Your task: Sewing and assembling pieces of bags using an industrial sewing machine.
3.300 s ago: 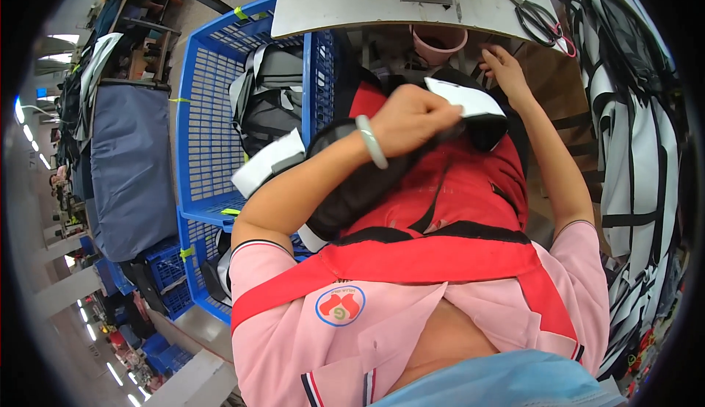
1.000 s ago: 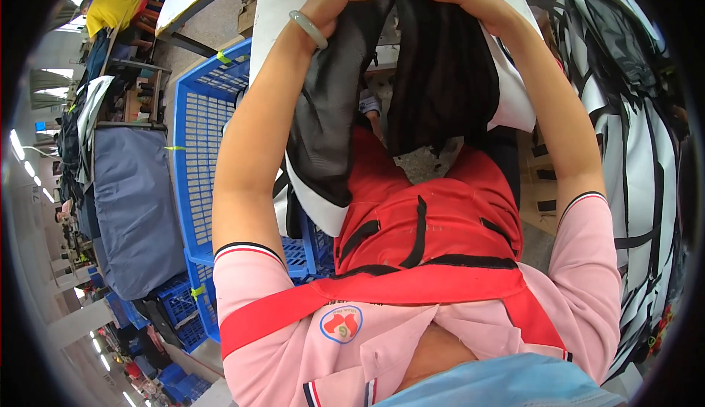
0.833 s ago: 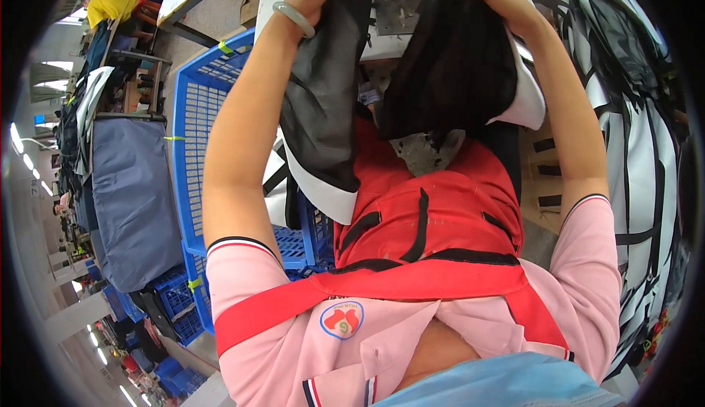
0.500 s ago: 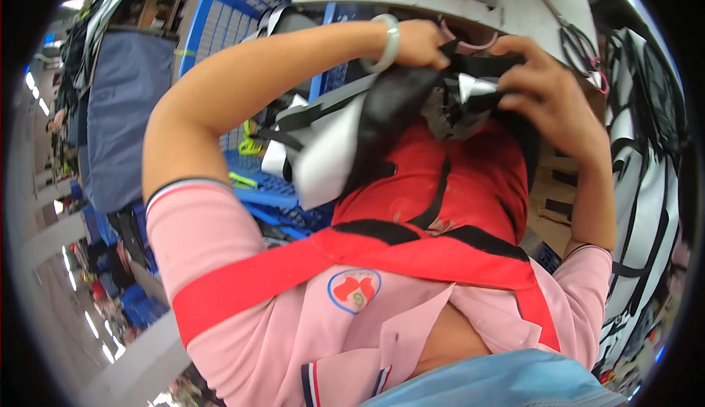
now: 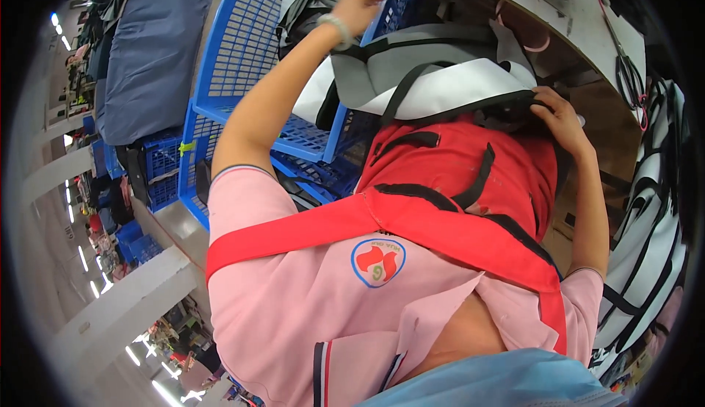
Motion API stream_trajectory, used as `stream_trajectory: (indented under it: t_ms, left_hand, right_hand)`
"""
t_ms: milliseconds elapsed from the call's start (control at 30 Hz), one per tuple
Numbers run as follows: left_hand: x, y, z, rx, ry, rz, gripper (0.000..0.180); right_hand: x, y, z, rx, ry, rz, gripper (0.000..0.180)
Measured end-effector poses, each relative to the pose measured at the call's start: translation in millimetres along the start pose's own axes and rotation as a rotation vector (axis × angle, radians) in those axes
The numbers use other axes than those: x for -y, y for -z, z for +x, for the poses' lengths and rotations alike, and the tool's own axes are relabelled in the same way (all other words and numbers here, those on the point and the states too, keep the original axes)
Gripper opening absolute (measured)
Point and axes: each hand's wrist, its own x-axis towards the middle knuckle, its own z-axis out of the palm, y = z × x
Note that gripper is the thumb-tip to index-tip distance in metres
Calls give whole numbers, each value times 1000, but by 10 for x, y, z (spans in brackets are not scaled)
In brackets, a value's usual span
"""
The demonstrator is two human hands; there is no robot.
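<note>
Crate [image 5: 217, 40], big and blue, at left; red apron [image 5: 440, 164] right of it; and over the apron's far part lies the fabric [image 5: 470, 87], long axis running left to right, white border facing near! Right hand [image 5: 564, 119] pinches its dark right edge; left hand [image 5: 356, 10] at the crate's right wall, grip impossible to tell.

Fairly even, cool light reaches the middle of my view, turning the white part of the fabric piece [image 5: 455, 87] very bright, while tube lights [image 5: 167, 392] glare at lower left. Shadow gathers beneath the table [image 5: 580, 25] at upper right. My left hand [image 5: 356, 12] looks slightly blurred; the left background is small and soft, fisheye-bent, and black vignetting closes the corners.
</note>
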Motion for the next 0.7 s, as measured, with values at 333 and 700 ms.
stream_trajectory:
  t_ms: [333, 700]
  left_hand:
    - [1085, -647, -1363, -151, 154, 94, 36]
    - [1543, -766, -992, 151, 112, 565, 30]
  right_hand:
    - [-196, -11, 267, 18, -127, -83, 30]
    - [-165, -74, 341, -7, 9, -133, 30]
